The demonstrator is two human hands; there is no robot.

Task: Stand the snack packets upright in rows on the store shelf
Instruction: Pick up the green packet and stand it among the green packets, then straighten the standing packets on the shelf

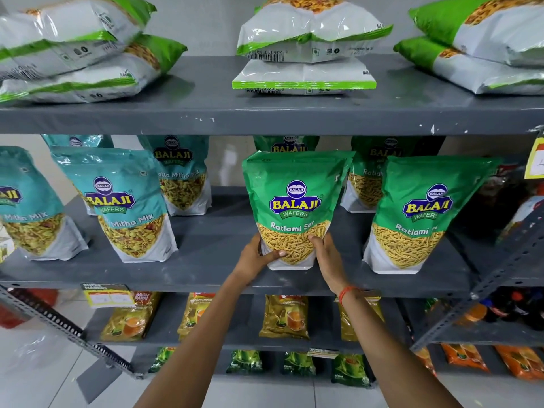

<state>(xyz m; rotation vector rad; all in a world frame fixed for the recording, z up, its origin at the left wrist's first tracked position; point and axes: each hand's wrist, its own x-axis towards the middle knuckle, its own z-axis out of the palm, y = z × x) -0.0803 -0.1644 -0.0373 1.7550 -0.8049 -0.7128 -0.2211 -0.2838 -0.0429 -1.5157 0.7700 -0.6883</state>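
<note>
Head view: both hands clasp the green Ratlami Sev packet [294, 207] upright on the grey shelf [206, 248], left grip [255, 258] at its 7 o'clock corner, right grip [327, 257] at 5 o'clock, another green packet [412, 216] beside.

You have one view only, a wide-angle camera worn on your head, so no second view shares the scene. It faces the grey store shelf [223, 254] head-on from close range, tilted slightly down. Your forearms enter from 6 o'clock and reach toward centre. The upper shelf board [265, 113] lies at 12 o'clock; the lower tiers sink toward 6 o'clock.
</note>
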